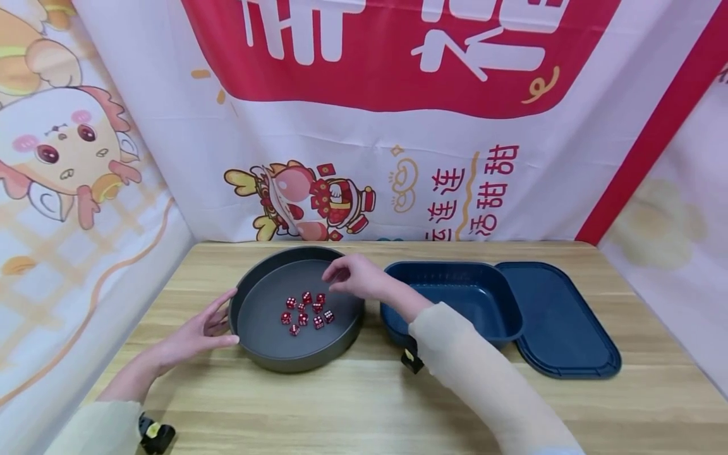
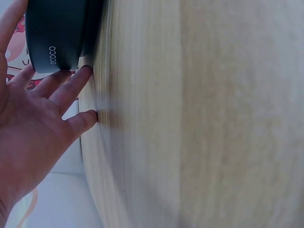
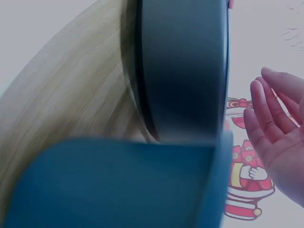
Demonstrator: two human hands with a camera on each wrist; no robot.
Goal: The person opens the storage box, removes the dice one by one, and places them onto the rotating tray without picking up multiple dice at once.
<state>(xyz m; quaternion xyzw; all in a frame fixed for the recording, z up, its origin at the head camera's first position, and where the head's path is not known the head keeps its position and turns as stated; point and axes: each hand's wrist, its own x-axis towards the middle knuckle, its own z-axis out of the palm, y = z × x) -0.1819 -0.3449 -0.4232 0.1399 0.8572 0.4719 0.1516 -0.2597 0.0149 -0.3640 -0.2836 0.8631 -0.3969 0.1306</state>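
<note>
Several red dice with white dots (image 1: 303, 319) lie grouped on the floor of a round dark grey pan (image 1: 264, 338). My left hand (image 1: 196, 335) is spread at the pan's left side. In the left wrist view, fingertips (image 2: 61, 76) of that hand meet the pan's outer wall (image 2: 52, 33), which reads "ecoco". Over the pan's right rim hovers my right hand (image 1: 358, 277), its fingers loosely bent. Nothing shows between the fingers (image 3: 270, 109) in the right wrist view.
Right of the pan stands a dark blue rectangular container (image 1: 455, 306), under my right forearm. A matching blue lid (image 1: 560, 322) lies flat beside it on the wooden table (image 1: 318, 411). A printed cloth (image 1: 318, 139) hangs behind the table.
</note>
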